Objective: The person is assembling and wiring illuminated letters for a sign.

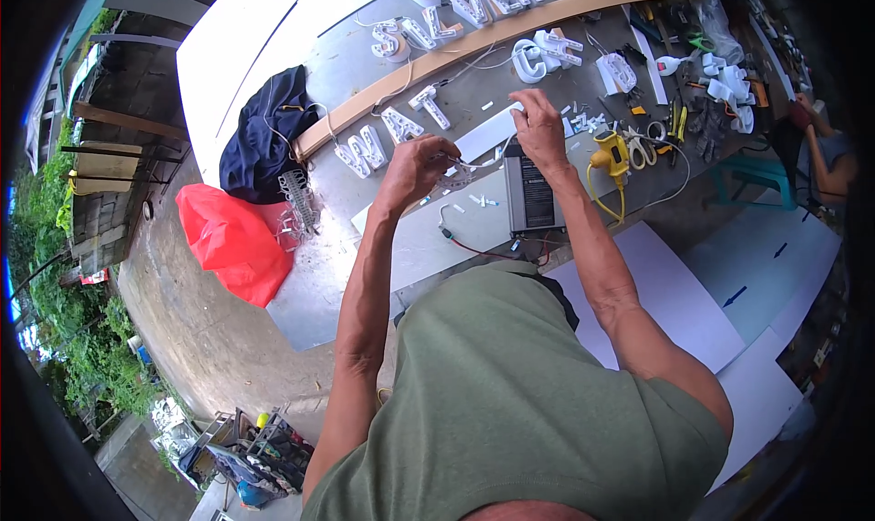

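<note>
white LED strip point(458, 170), curved, held above grey table point(365, 211)

An open-air sign-making workshop: beyond the fingers point(524, 102), white channel letters point(428, 29) lie across the grey worktop point(365, 56) beside a long wooden strip point(510, 24); pliers and cutters point(679, 120) lie scattered right of them, greenery point(55, 211) far left.

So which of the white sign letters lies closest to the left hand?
The zigzag-shaped letter, lying just left of the left hand on the table. The other letters sit farther up, along the wooden strip or near the right hand.
</note>
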